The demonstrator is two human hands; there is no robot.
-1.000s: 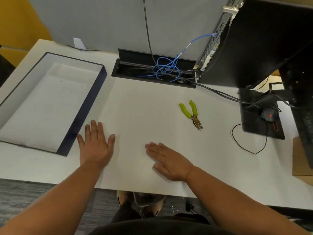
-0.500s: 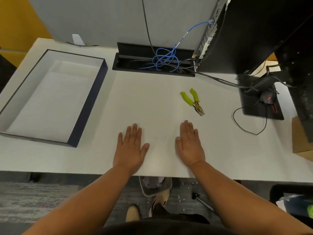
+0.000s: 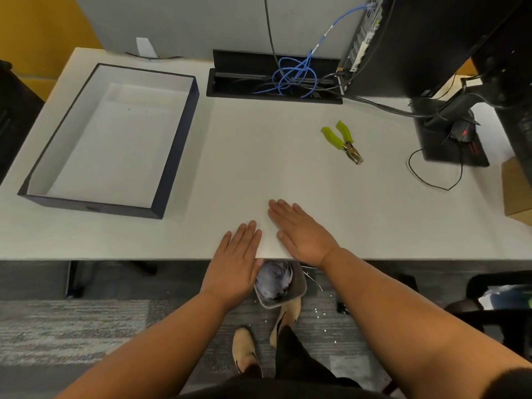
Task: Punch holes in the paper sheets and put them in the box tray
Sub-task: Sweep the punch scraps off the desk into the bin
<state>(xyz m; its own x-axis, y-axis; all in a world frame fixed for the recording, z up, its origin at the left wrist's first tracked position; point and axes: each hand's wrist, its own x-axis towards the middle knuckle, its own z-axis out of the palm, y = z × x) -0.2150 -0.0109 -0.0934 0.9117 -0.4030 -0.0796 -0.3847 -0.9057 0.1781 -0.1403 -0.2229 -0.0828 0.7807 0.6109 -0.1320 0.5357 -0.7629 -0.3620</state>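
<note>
A dark blue box tray with a white inside lies at the table's left; a white sheet with small holes rests in it. A hole punch plier with green handles lies right of centre. A large white sheet, hard to tell apart from the white table, spreads across the middle. My right hand lies flat, palm down, on the sheet near the front edge. My left hand is flat too, with its fingers on the table edge and its palm hanging past it. Neither hand holds anything.
A cable well with blue cables is at the back. A black computer tower stands at the back right, with a mouse on a black pad and a cardboard box. A grey waste bin sits under the edge.
Both hands slid back toward the front edge. My left hand now hangs partly off the table, and my right hand has turned to point left. The view pulled back.
</note>
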